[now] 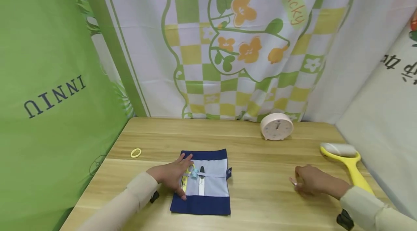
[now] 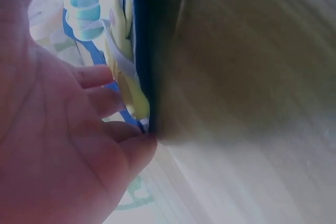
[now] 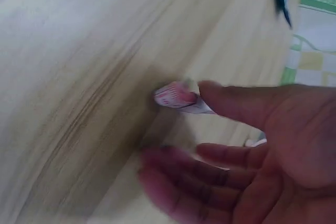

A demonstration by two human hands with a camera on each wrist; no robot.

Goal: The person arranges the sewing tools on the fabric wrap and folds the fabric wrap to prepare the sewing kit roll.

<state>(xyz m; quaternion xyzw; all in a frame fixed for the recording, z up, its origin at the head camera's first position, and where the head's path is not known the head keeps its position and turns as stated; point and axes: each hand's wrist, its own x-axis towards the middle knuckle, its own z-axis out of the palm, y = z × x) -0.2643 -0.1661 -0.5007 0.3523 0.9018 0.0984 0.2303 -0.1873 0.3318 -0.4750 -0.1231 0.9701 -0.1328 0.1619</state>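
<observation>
A navy fabric pouch [image 1: 200, 205] lies unfolded, with a pale grey inner panel and an elastic strap. Under the strap sit yellow-handled scissors [image 1: 184, 182], a light blue thread spool [image 1: 194, 173] and a slim white tool [image 1: 201, 185] with a black end. My left hand [image 1: 172, 173] rests on the pouch's left side, fingers spread, fingertips along its edge in the left wrist view. To the right, my right hand [image 1: 308, 179] pinches a small white piece with red markings [image 3: 176, 95] at the thumb tip, close over the table. Its other fingers are loosely bent.
A pale yellow ring [image 1: 135, 153] lies at the table's left. Toward the back stands a round pink clock [image 1: 277, 126]. A yellow-handled lint roller [image 1: 346, 158] lies along the right edge, beside my right forearm. Curtains hang around the wooden table [image 1: 254, 166].
</observation>
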